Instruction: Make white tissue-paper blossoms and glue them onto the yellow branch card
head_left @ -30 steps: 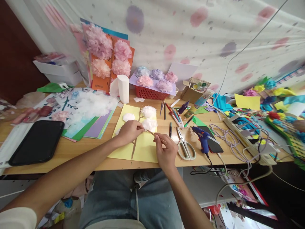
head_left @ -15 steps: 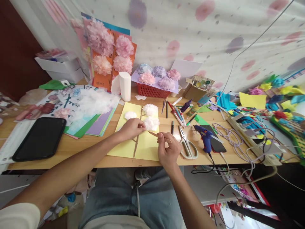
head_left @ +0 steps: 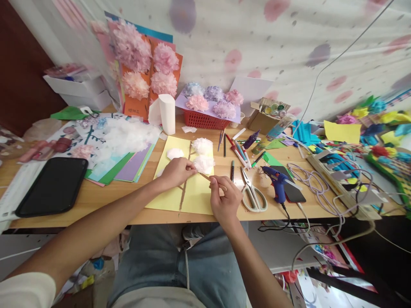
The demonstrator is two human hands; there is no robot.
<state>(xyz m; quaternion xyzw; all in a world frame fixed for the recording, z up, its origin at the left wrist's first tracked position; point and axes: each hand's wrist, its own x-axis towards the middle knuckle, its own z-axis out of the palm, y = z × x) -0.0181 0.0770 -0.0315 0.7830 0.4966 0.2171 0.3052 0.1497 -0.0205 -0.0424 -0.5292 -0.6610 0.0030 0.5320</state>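
"What is your right hand (head_left: 212,180) doing?"

"I have a thin brown stick (head_left: 204,176) pinched between its thumb and fingers, tilted over the right half of the yellow card (head_left: 197,196)."

"And your left hand (head_left: 195,168)?"

"Its thumb and fingertips are pressed together over the card's middle, close to the stick's far end. I cannot tell whether they grip anything."

"What is on the card?"

"Two fluffy white puffs (head_left: 202,146) sit on its upper right part, one nearer to me than the other. A smaller white tuft (head_left: 175,153) lies on its upper left, and a brown line (head_left: 182,199) runs down its middle."

"And around it?"

"Right of the card on the bench (head_left: 112,216) I have a dark marker (head_left: 232,171), then open scissors (head_left: 252,191), then a blue glue gun (head_left: 278,185). Behind the card are a white roll (head_left: 167,114) and a red basket (head_left: 205,121); left of it is loose white fluff (head_left: 123,136)."
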